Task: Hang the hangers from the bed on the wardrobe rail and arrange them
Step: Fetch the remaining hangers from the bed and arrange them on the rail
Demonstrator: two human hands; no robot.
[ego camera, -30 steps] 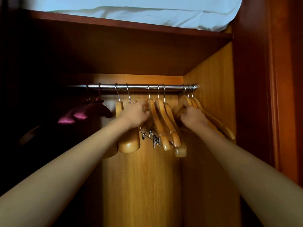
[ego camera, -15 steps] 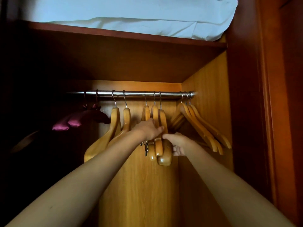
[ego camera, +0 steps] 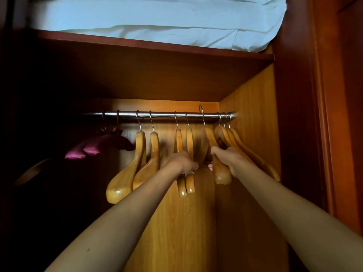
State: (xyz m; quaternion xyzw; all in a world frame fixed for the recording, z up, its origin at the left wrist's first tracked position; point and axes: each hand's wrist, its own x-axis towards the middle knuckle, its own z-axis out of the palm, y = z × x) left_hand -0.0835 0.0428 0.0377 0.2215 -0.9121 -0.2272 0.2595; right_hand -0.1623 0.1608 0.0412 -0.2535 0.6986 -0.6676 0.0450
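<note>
Both arms reach up into the wardrobe toward the metal rail [ego camera: 161, 115]. The left hand [ego camera: 181, 161] is curled round a pair of hangers [ego camera: 186, 185] that hang side by side from the rail, their wooden ends showing just below its knuckles. The right hand [ego camera: 228, 159] grips the arm of a single hanger [ego camera: 221, 173] – its wire hook stands higher than the rail, slightly blurred, so whether it touches the rail cannot be told. The two hands are close together, with a narrow gap between them.

To the left of the left hand two more wooden hangers [ego camera: 141, 154] hang on the rail, tilted. Farther left, in the dark, are purple padded hangers [ego camera: 94, 147]. Just right of the right hand three wooden hangers [ego camera: 235, 142] sit bunched at the rail's end, against the wardrobe's side wall [ego camera: 253, 107].

Above both hands a shelf [ego camera: 157, 46] carries folded white bedding [ego camera: 157, 16] – it fills the top of the view
</note>
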